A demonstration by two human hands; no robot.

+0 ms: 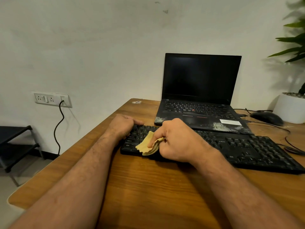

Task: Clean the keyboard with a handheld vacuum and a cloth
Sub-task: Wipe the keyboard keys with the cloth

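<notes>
**Cloth at the keyboard's left end, the long run of keys lying off to the right**

The keyboard (247,149) lies flat on the wooden surface (148,187), its long axis running left to right and slanting a little toward the near right corner. The yellow cloth (147,144) sits bunched on the keys at the far left end, just right of the Ctrl key, touching the key tops. Nearly all of the key field stretches away to the right of it, uncovered.

The right hand (175,141) holds the cloth: its fingers (156,134) are curled and pinch the folded wad, pressing it down onto the keys. The left hand (123,125) rests on the keyboard's top left corner with its fingers curled over the edge, seemingly bracing the board; how firmly it grips cannot be told.

Judged from this layout, the wiping stroke to come would run along the long axis, rightward from the cloth, and the right hand is the nearer and better placed for it, while the left stays as the anchor. No handheld vacuum shows anywhere in view.

Just behind the keyboard stands an open laptop (201,90) with a dark screen, its front edge close to the keyboard's back edge. Further right lie a mouse (267,118) and a white plant pot (290,109). A cable (58,128) hangs from a wall socket (52,99) on the left.
</notes>
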